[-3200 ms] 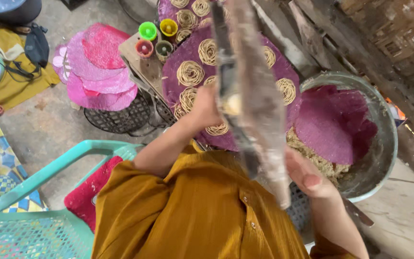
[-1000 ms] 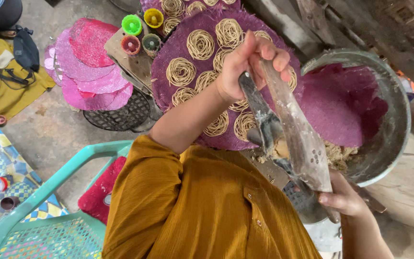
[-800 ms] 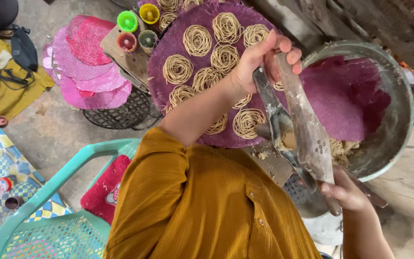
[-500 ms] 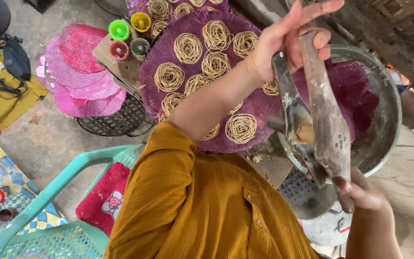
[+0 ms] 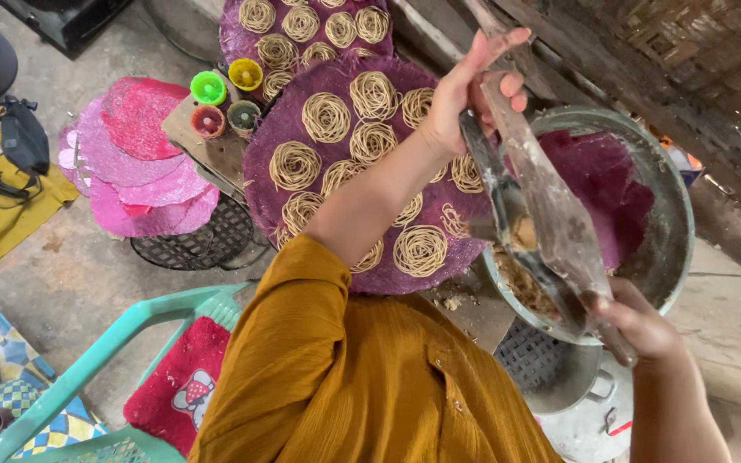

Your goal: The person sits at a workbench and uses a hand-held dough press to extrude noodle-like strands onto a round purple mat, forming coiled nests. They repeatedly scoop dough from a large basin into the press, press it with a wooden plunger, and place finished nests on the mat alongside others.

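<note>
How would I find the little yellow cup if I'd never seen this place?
Start at the big round purple mat covered with noodle coils, in the middle. Just off its upper left edge, four little round cups sit in a cluster on a board. The yellow cup is the top right one, beside the bright green cup; the two below are reddish and dark green.

- Long press: dull grey metal, smeared with dough;
- Basin: metal, matt, floury;
- Round mats: rough woven purple fibre;
- Sleeve: soft crinkled mustard cloth;
- Chair: smooth green plastic.
</note>
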Demonstrator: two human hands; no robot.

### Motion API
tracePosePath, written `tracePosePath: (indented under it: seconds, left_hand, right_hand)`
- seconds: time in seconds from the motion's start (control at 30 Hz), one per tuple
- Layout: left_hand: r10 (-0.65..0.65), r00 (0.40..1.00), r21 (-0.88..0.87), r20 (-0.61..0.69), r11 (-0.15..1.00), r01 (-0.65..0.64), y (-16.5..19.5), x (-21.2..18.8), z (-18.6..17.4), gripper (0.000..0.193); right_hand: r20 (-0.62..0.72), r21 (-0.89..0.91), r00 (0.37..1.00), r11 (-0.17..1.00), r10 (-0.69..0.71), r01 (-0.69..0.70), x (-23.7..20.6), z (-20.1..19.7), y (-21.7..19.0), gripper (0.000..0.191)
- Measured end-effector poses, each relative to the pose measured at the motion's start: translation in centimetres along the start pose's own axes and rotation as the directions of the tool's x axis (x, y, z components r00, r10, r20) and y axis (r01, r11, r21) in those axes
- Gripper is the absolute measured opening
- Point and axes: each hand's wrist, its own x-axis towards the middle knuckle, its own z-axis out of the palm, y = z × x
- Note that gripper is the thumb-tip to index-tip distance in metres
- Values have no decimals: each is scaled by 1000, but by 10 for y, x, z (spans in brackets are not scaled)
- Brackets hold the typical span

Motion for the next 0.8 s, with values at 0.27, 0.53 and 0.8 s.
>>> tracePosePath:
  seconds: [0.27,0.53,0.8]
  left_hand:
    - [-41,958,-37,282,998,54,33,14,6,60]
    - [3,1000,-126,16,992,-1,17,8,7,54]
    - [55,996,19,64,998,-56,23,-11,-12,68]
  right_hand:
    - [-52,-120,998,992,-36,30,12,-1,18,74]
    - [-130,-240,986,968,-100,66,-3,18,-32,72]
    - [0,-141,988,978,-152,151,13,38,-9,65]
